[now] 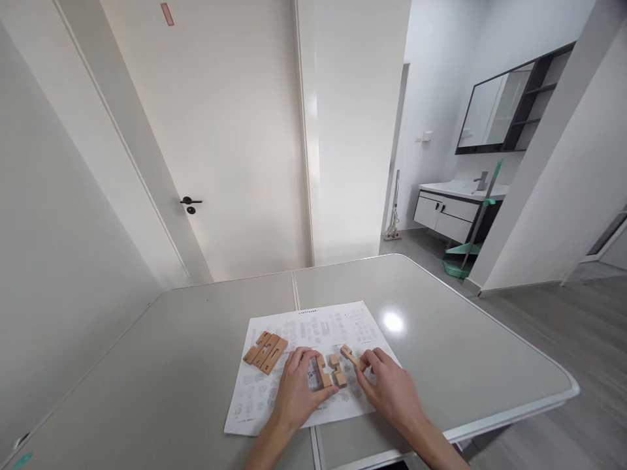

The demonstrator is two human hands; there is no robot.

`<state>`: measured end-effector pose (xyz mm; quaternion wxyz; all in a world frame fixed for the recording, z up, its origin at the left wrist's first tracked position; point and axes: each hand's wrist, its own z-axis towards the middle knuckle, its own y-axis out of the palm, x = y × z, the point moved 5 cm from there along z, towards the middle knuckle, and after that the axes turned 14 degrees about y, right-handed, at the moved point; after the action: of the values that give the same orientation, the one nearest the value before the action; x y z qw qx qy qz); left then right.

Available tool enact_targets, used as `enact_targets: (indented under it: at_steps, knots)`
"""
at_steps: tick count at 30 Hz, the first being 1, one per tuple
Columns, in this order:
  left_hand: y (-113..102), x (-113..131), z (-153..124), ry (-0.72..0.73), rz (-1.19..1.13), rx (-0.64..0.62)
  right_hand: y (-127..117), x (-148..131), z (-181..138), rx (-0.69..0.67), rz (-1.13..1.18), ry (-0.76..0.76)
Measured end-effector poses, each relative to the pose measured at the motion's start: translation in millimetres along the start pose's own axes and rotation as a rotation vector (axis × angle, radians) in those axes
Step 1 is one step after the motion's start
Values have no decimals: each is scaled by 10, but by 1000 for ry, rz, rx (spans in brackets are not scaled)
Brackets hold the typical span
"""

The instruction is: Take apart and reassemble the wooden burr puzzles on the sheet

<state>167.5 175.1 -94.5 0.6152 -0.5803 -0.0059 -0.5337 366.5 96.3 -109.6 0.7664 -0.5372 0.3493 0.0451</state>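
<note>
A printed paper sheet (pixel 264 408) lies on the table with wooden puzzle pieces on it. My left hand (pixel 296 386) curls round a notched wooden block (pixel 322 372), its fingertips at the far end and thumb at the near end. Just right of that block sits another notched wooden block (pixel 337 371), between my two hands. My right hand (pixel 389 385) pinches a longer wooden piece (pixel 349 354), whose far end points left and away from me. Several flat wooden pieces (pixel 267 351) with cutouts lie side by side on the sheet, left of my left hand.
The grey table (pixel 441 346) has a metal edge and a seam down its middle. Beyond it stands a closed white door (pixel 245 130) with a black handle (pixel 190 201). At the right back are a sink cabinet (pixel 448 212), a mop (pixel 394 205) and a green dustpan (pixel 456 269).
</note>
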Motion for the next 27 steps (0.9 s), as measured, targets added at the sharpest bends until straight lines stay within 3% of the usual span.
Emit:
enact_targets:
  at_steps: [4, 10, 15, 18, 22, 27]
  knots:
    - [85, 14, 22, -6, 1, -116, 164, -5, -58, -1, -74, -35]
    - [155, 98, 131, 70, 39, -177, 237, -43, -132, -205, 183, -161]
    - [215, 180, 234, 185, 110, -274, 187, 6, -117, -256, 458, -140]
    - [109, 103, 246, 184, 127, -268, 147, 28, -102, -282, 531, -94]
    - [-191, -113, 209, 146, 205, -239, 103, 33, -100, -298, 535, -58]
    - [-497, -279, 201, 208, 261, -326, 88, 30, -114, -310, 515, -61]
